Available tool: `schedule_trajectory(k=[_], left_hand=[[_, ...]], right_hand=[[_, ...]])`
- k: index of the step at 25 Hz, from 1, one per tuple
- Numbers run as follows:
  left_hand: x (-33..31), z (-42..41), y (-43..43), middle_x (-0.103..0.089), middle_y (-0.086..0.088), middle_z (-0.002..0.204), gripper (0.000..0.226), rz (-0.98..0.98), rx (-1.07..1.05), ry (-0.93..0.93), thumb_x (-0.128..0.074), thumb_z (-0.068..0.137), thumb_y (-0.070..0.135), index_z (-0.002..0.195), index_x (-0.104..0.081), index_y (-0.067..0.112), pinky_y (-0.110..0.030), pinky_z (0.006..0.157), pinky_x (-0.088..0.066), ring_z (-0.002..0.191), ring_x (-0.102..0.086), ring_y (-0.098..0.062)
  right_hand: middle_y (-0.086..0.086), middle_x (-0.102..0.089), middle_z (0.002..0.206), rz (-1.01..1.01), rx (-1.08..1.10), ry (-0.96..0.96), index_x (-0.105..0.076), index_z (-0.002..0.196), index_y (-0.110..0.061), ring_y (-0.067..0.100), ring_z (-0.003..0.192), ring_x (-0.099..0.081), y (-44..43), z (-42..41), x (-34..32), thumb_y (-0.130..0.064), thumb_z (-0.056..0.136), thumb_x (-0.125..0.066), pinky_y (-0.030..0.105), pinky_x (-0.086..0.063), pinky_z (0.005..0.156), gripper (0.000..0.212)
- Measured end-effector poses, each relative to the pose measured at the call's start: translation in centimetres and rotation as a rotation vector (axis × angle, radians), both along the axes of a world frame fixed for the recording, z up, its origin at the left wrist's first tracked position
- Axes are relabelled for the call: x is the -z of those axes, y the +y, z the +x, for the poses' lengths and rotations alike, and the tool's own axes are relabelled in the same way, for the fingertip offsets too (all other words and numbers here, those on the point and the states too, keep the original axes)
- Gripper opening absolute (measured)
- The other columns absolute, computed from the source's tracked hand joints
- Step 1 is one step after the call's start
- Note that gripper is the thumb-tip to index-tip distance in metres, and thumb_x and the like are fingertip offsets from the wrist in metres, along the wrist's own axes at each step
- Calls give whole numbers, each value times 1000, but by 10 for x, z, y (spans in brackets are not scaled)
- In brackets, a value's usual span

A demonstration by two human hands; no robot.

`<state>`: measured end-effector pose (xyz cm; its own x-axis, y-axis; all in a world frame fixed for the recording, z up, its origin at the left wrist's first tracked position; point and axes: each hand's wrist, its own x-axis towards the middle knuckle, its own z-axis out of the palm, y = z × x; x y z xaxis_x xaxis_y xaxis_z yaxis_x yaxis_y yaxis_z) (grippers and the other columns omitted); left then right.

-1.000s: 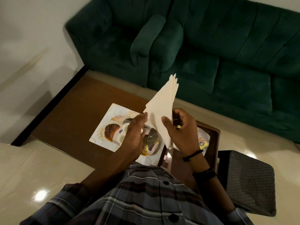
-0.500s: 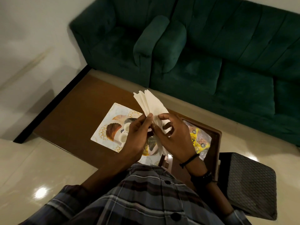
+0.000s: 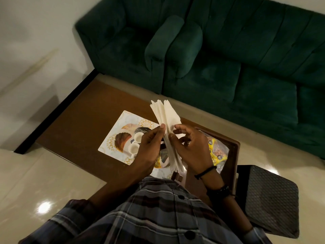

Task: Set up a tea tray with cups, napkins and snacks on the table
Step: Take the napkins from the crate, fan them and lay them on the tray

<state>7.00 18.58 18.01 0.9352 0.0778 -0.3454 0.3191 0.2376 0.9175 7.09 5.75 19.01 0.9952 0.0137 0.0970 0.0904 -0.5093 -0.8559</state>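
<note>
I hold a stack of white paper napkins (image 3: 164, 114) edge-on above the table, fanned at the top. My left hand (image 3: 150, 147) pinches the stack from the left and my right hand (image 3: 190, 148) grips it from the right. Below them a patterned white tray (image 3: 114, 138) lies on the brown table (image 3: 79, 124), with two small white cups (image 3: 135, 143) standing on it. A yellow snack packet (image 3: 217, 150) lies on the table to the right, partly hidden by my right hand.
A dark green sofa (image 3: 228, 59) stands just beyond the table. A black textured stool (image 3: 269, 198) sits at the table's right end. Glossy beige floor tiles (image 3: 35, 182) surround the table on the left.
The napkin stack has swung from pointing up-right to tilting up-left, and its sheets have fanned apart. Both hands have shifted closer together on it.
</note>
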Motion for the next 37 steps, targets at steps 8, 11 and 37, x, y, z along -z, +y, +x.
schedule_trajectory(k=[8, 11, 37], left_hand=[[-2, -1, -4, -72, -20, 96, 27, 178, -13, -34, -46, 99, 24, 89, -69, 13, -46, 85, -57, 91, -69, -32], [-3, -2, -6, -71, -18, 96, 27, 186, -14, -68, -45, 99, 22, 88, -68, 15, -45, 85, -57, 93, -69, -32], [4, -2, -3, -70, -14, 91, 21, 201, -29, -93, -47, 98, 11, 95, -68, 10, -42, 79, -57, 89, -69, -35]], right_hand=[[-1, -70, 111, -145, 15, -77, -59, 121, -19, 2, 83, -61, 2, 0, 3, -17, 91, -59, 6, -49, 69, 30], [1, -73, 107, -188, -101, -87, -65, 114, -16, 9, 80, -67, 4, -2, 4, -22, 89, -62, 20, -58, 69, 26], [8, -72, 104, -208, -92, -174, -67, 111, -12, 21, 82, -69, 6, -8, 3, -17, 89, -63, 40, -59, 71, 24]])
